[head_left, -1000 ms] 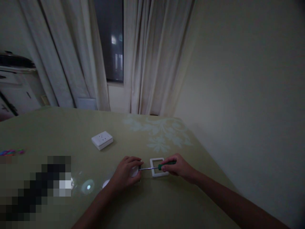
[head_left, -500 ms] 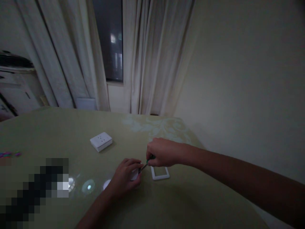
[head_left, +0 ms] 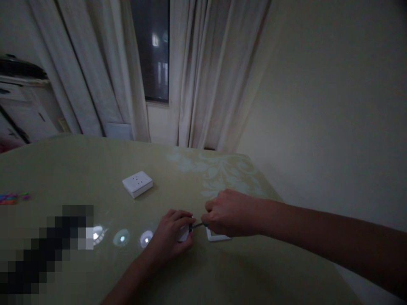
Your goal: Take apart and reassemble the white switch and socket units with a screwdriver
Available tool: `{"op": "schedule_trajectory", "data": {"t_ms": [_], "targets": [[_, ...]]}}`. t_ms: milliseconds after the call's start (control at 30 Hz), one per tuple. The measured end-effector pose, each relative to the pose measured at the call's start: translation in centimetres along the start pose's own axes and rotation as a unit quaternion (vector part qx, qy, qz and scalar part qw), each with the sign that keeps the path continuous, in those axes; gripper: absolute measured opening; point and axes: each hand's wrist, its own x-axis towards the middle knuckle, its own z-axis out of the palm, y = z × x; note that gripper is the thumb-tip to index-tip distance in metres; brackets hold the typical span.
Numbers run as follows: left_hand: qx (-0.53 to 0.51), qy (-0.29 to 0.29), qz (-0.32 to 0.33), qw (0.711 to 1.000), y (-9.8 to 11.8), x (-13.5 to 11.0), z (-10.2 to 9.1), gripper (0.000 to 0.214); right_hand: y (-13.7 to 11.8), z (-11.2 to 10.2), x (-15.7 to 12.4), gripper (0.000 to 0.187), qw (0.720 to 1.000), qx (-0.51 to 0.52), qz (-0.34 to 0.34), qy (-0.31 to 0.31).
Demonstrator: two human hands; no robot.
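Note:
My left hand (head_left: pixel 171 233) is closed around a small white piece (head_left: pixel 183 234) with a dark end, probably a socket or switch insert, resting low at the table. In my right hand (head_left: pixel 232 214) is a screwdriver (head_left: pixel 198 225); the fist hides its handle, and only the thin metal shaft shows. Its tip meets the dark end of the white piece. Partly covered by my right hand, a white square frame (head_left: pixel 219 238) lies flat on the table. Farther off to the left sits a white wall socket (head_left: pixel 138 184) on a box base, holes upward.
The green table (head_left: pixel 95 169) has light reflections on its glossy top. Small colourful items (head_left: pixel 11 198) lie at its left edge. A blurred-out dark patch (head_left: pixel 47 254) covers the near left. Behind are curtains (head_left: pixel 216 76), a window (head_left: pixel 151 51) and a wall (head_left: pixel 333 106).
My right hand has shifted right and slightly down and turned, with the screwdriver now lying more level and its green handle hidden. My left hand keeps its hold. The camera view has tilted slightly.

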Motion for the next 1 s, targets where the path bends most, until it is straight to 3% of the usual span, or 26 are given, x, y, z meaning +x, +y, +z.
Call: {"op": "schedule_trajectory", "data": {"t_ms": [100,233,433,533,700,833,1000], "targets": [[0.003,0.004,-0.001,1.0,-0.2,-0.1,0.1,0.038,1.6,1.3,-0.2,0.013,0.994,0.104,-0.016,0.039],[0.005,0.009,0.003,1.0,-0.2,-0.1,0.2,0.038,3.6,4.5,-1.1,0.014,0.948,0.298,-0.019,0.105],[0.01,0.013,0.007,1.0,0.1,0.1,-0.1,0.036,4.1,9.7,-2.8,0.034,0.915,0.371,0.018,0.16],[0.015,0.013,0.01,1.0,0.2,0.1,-0.2,0.036,3.6,12.4,-3.3,0.04,0.88,0.424,0.053,0.206],[0.023,0.012,0.018,0.999,0.1,0.1,-0.3,0.036,2.2,15.7,-3.7,0.05,0.854,0.456,0.103,0.229],[0.028,0.014,0.026,0.999,0.0,0.1,-0.4,0.034,1.6,15.4,-3.8,0.049,0.857,0.454,0.13,0.207],[0.032,0.02,0.032,0.999,-0.2,0.0,-0.3,0.033,1.4,10.1,-3.6,0.034,0.894,0.409,0.118,0.141]]}}
